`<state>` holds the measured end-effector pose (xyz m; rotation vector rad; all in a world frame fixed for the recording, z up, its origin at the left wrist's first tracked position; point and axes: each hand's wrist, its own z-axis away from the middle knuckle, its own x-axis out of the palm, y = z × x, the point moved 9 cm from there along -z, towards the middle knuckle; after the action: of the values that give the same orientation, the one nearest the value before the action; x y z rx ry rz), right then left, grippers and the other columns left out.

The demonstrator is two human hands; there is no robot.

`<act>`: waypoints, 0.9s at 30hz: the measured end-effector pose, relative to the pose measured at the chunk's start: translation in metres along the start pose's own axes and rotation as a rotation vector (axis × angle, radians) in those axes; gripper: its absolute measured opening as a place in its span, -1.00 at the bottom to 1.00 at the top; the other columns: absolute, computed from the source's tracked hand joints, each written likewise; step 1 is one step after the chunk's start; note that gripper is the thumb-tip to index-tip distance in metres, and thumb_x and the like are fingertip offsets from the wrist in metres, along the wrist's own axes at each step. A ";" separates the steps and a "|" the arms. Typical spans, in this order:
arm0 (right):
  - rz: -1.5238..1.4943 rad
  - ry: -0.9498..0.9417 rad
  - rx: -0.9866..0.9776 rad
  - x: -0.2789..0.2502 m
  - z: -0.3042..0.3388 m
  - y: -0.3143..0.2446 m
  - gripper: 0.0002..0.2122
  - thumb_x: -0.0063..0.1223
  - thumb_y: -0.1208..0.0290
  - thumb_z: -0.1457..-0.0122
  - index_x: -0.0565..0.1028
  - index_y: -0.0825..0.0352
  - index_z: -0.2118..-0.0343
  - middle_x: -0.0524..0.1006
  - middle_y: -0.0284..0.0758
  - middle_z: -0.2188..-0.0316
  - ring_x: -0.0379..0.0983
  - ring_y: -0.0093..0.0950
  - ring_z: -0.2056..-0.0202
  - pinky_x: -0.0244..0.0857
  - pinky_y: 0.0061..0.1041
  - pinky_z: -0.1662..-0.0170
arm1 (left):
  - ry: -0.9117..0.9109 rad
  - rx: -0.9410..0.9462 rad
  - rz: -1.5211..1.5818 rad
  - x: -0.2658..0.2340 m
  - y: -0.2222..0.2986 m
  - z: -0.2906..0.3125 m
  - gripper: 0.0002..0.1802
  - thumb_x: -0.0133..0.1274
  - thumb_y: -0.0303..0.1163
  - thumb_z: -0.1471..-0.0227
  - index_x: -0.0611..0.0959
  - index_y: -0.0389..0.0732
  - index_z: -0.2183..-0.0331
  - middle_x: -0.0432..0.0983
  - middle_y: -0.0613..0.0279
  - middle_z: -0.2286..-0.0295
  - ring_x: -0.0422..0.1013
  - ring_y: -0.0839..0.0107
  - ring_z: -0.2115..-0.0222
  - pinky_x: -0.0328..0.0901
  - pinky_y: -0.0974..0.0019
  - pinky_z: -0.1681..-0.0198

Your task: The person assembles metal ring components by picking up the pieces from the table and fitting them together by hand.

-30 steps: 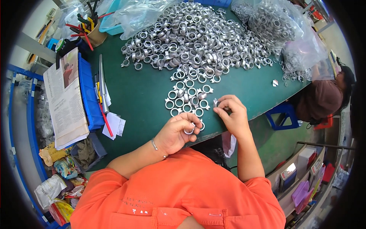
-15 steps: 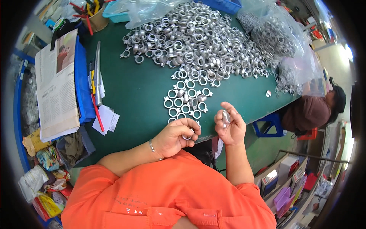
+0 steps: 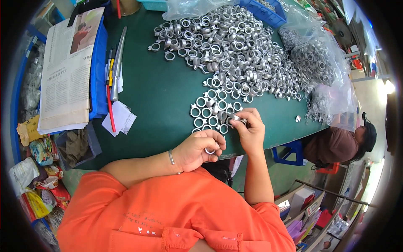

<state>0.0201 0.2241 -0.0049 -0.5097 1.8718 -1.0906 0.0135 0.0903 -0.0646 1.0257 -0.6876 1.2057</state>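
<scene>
My left hand is curled near the table's front edge, its fingers closed round a silver metal ring that shows partly between thumb and fingertips. To its right, my right hand pinches another silver metal ring between thumb and fingers. That ring is over the right side of a loose group of metal rings, many lying flat with small projecting tabs. Whether it touches the rings beneath cannot be told. Behind this group spreads a large heap of similar rings.
The green table carries a blue tray with newspaper, a tapered metal rod, a red-handled tool and paper slips at left. Clear bags of rings lie at right. Beyond sits another person.
My right hand has gone from an upturned pose by the table edge to over the group of rings, fingers turned downward. My left hand keeps its ring. The whole view has shifted slightly.
</scene>
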 end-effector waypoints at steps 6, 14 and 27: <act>-0.996 -0.142 0.553 0.020 0.026 0.018 -0.79 -0.07 0.48 -0.11 0.41 0.52 0.25 0.37 -0.33 0.60 0.16 -0.66 0.68 -0.01 -0.76 0.68 | -0.003 -0.012 0.003 -0.001 -0.001 0.001 -0.85 -0.12 -0.57 0.13 0.49 -0.28 0.40 0.40 0.24 0.46 0.32 0.51 0.48 0.26 0.46 0.43; -1.114 -0.185 0.604 0.020 0.032 0.007 -0.80 -0.16 0.55 -0.13 0.41 0.49 0.21 0.40 -0.31 0.53 0.20 -0.65 0.64 0.07 -0.76 0.65 | -0.025 -0.033 0.052 -0.001 -0.003 -0.002 -0.76 -0.19 -0.33 -0.04 0.46 -0.30 0.33 0.42 0.16 0.42 0.39 0.41 0.44 0.32 0.40 0.43; 0.410 -0.122 0.125 0.010 0.005 -0.004 -0.88 0.16 0.49 0.12 0.45 0.36 0.50 0.37 -0.25 0.55 0.34 -0.32 0.55 0.23 -0.45 0.48 | -0.098 -0.246 0.178 0.002 -0.025 -0.001 -0.62 -0.23 -0.13 -0.09 0.49 -0.23 0.47 0.36 0.18 0.48 0.32 0.35 0.51 0.08 0.54 0.72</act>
<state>0.0183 0.2126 -0.0079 -0.1073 1.6917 -0.8725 0.0376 0.0917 -0.0699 0.8347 -0.9950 1.1946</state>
